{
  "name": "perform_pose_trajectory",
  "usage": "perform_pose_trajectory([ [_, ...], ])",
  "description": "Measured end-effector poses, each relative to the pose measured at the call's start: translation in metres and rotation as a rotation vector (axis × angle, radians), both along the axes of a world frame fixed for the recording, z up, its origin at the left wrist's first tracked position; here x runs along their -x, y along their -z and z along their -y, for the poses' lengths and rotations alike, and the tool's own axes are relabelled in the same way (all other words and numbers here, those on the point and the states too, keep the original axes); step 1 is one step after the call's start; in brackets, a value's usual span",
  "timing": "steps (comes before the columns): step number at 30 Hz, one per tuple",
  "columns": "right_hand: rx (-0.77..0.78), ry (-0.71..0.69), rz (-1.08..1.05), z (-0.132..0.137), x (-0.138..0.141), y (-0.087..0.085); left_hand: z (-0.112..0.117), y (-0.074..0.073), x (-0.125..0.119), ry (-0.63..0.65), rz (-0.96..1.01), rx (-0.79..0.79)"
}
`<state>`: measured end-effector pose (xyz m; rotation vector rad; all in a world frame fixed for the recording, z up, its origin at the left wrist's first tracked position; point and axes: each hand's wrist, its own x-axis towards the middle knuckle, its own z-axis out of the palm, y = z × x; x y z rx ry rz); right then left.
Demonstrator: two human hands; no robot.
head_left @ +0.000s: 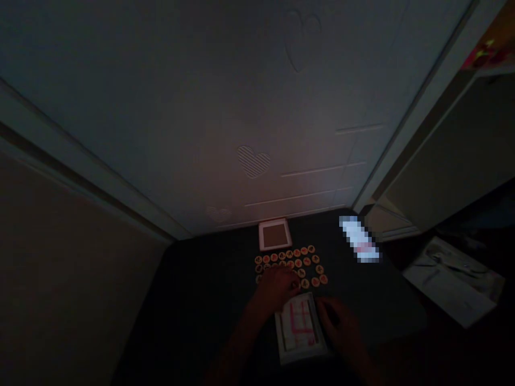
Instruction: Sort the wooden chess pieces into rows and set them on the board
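Note:
Round wooden Chinese chess pieces (290, 254) with red and dark characters lie in rough rows on the dark table. My left hand (277, 284) reaches over the front rows and covers some. Its fingers are curled at a piece near the fingertips. Just in front stands an open white box (303, 355), holding a folded sheet with pink lines (300, 321). My right hand (340, 321) is at the box's right edge, thumb and forefinger closed together. Whatever lies between them is too dark to make out.
A white-framed box lid (275, 236) lies behind the pieces, against the white panel with heart reliefs (253, 161). A bright, pixelated object (360, 239) is on the table's right side. Beyond the table's right edge, a pale box (454, 281) sits lower down.

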<state>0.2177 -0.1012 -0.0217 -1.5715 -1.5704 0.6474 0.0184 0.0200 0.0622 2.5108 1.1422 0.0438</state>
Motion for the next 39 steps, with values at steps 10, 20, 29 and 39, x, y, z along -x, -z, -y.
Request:
perform_pose_trajectory([
  [10,-0.008,0.017,-0.01,0.001,0.002,-0.001,0.004,-0.008,-0.006,-0.092,-0.112,0.012],
  [20,-0.05,-0.024,-0.011,0.0,0.001,-0.001,0.007,-0.01,-0.016,-0.172,-0.189,-0.023],
  [29,-0.072,-0.032,0.04,0.0,0.003,0.007,0.007,-0.018,-0.017,-0.254,-0.2,0.012],
  [39,-0.08,-0.045,0.056,-0.001,0.003,0.001,0.009,-0.012,-0.017,-0.183,-0.093,0.01],
])
